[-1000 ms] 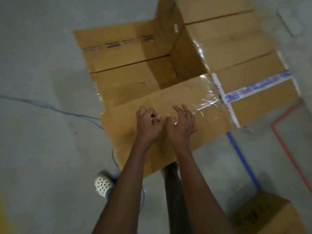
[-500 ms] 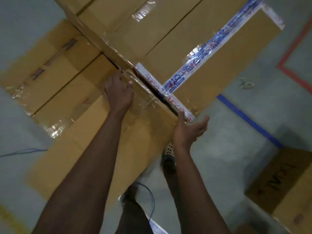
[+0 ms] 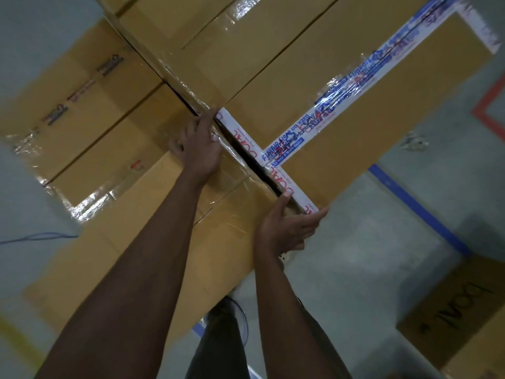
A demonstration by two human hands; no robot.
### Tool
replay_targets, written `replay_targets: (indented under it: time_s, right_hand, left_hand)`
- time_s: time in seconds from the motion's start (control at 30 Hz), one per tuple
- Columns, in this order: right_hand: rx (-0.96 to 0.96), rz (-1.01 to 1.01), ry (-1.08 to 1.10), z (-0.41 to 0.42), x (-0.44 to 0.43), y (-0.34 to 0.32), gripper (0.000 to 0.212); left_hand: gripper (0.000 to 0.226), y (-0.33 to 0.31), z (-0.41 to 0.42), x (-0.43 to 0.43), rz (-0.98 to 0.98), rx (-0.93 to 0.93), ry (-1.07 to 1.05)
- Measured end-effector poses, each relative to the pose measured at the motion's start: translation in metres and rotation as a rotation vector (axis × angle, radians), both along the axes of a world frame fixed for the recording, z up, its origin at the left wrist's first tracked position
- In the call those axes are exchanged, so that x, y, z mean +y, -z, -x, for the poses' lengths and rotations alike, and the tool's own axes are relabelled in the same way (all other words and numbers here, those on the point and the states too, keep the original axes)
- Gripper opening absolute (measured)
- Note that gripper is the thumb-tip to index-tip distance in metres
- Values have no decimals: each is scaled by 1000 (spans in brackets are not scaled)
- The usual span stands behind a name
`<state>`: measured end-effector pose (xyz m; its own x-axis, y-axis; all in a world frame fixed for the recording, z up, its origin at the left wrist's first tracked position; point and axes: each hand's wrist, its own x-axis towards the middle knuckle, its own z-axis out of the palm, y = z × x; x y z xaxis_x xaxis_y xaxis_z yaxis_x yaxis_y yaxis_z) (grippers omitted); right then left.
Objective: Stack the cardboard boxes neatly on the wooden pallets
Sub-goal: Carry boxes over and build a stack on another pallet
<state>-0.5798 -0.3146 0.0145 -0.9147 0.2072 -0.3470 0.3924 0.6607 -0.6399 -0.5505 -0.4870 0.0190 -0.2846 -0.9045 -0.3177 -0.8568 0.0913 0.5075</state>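
Several brown cardboard boxes stand packed together below me. The nearest box (image 3: 153, 242) lies under my arms. My left hand (image 3: 198, 147) rests on its far top edge, fingers reaching the dark gap beside a taller box with blue and white printed tape (image 3: 355, 110). My right hand (image 3: 289, 228) presses with straight fingers against the nearest box's right corner, the thumb on its top edge by the white tape strip. Two lower boxes (image 3: 82, 105) sit to the left. No pallet is visible; the boxes hide whatever lies beneath them.
A separate printed cardboard box (image 3: 459, 315) stands on the grey concrete floor at the lower right. Blue floor tape (image 3: 415, 206) and red floor tape (image 3: 489, 102) run on the right. A thin blue cable (image 3: 38, 237) crosses the floor at left. My legs are below the nearest box.
One second ago both hands were together above the nearest box. They have spread apart, the left to its far edge, the right to its right corner. The view has swung closer over the stack.
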Motion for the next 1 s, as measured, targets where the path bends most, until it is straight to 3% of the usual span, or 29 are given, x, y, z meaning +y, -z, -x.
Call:
replay_targets:
  time_s: [1.0]
  right_hand:
    - [44, -35, -51, -2, 10, 7, 76]
  left_hand:
    - [57, 6, 6, 12, 131, 90, 10]
